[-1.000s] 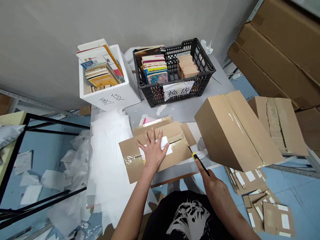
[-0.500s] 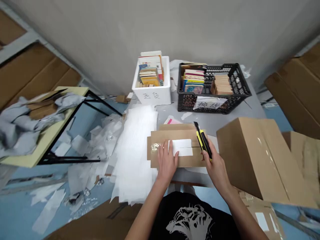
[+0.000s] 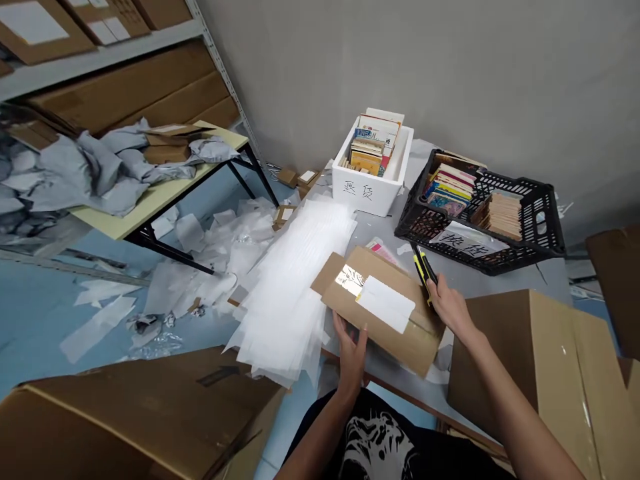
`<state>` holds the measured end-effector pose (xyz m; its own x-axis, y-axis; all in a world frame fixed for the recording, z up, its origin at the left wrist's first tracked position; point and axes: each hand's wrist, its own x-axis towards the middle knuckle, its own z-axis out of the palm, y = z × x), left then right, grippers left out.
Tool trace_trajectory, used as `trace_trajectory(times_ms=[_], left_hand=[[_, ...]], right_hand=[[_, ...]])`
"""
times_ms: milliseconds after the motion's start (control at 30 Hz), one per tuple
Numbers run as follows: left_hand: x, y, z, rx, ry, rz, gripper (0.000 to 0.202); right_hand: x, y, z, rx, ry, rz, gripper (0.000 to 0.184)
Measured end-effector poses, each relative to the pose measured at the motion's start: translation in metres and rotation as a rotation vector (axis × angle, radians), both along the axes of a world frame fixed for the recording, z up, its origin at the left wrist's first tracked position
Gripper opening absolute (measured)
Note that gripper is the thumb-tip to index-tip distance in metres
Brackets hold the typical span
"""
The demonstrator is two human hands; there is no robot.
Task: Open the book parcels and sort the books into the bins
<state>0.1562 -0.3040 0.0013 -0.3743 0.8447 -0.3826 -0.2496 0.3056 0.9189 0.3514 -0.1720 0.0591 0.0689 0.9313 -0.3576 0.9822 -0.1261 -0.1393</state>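
Left grip (image 3: 353, 347) is closed on the near edge of a flat cardboard parcel (image 3: 395, 333), with the fingers curled over that edge. Right grip (image 3: 450, 308) is clamped around a yellow-and-black knife (image 3: 424, 267), which points away from the person just past the parcel's far right corner.

In the head view, the parcel lies skewed on the near part of the grey desk (image 3: 490, 285). It carries a white label (image 3: 385, 303) on top and a shiny strip of tape (image 3: 350, 279) beside the label. A pink sheet (image 3: 383, 250) peeks out from behind the parcel. A stack of white foam sheets (image 3: 295, 293) touches the parcel's left side and hangs over the desk edge.

Farther back stand a white foam box (image 3: 373, 190) full of books and, to its right, a black crate (image 3: 545, 230) holding more books. A large cardboard box (image 3: 540, 373) sits near the right forearm. White scraps litter the blue floor (image 3: 40, 313) on the left, where a side table (image 3: 150, 197) carries grey bags.
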Motion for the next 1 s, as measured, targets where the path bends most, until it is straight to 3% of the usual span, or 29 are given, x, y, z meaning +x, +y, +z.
trace_trajectory(times_ms=[100, 200, 333, 433, 533, 633, 700, 833, 1000], left_hand=[[-0.006, 0.019, 0.023, 0.032, 0.198, -0.002, 0.081], [-0.023, 0.041, 0.032, 0.022, 0.512, -0.080, 0.077], [-0.038, 0.065, 0.018, 0.044, 0.981, -0.332, 0.071], [-0.034, 0.069, 0.003, 0.048, 1.288, -0.423, 0.066], [-0.023, 0.066, -0.004, 0.084, 1.470, -0.480, 0.067], [-0.016, 0.064, -0.005, 0.085, 1.560, -0.503, 0.068], [-0.016, 0.065, -0.004, 0.077, 1.587, -0.518, 0.067], [-0.018, 0.068, -0.004, 0.072, 1.600, -0.535, 0.066], [-0.018, 0.069, -0.003, 0.030, 1.587, -0.558, 0.067]], right_hand=[[-0.001, -0.042, 0.007, -0.034, 0.086, -0.040, 0.047], [-0.009, -0.092, 0.003, -0.095, 0.310, -0.153, 0.051], [-0.019, -0.143, -0.010, -0.157, 0.677, -0.357, 0.056], [-0.006, -0.153, -0.004, -0.248, 0.863, -0.358, 0.054], [0.026, -0.130, 0.023, -0.211, 0.753, -0.230, 0.052], [0.053, -0.074, 0.054, -0.022, 0.490, -0.007, 0.050], [0.055, -0.028, 0.065, 0.085, 0.340, 0.173, 0.047], [0.035, 0.050, 0.061, 0.153, 0.192, 0.480, 0.041], [0.017, 0.099, 0.042, 0.109, 0.119, 0.675, 0.037]])
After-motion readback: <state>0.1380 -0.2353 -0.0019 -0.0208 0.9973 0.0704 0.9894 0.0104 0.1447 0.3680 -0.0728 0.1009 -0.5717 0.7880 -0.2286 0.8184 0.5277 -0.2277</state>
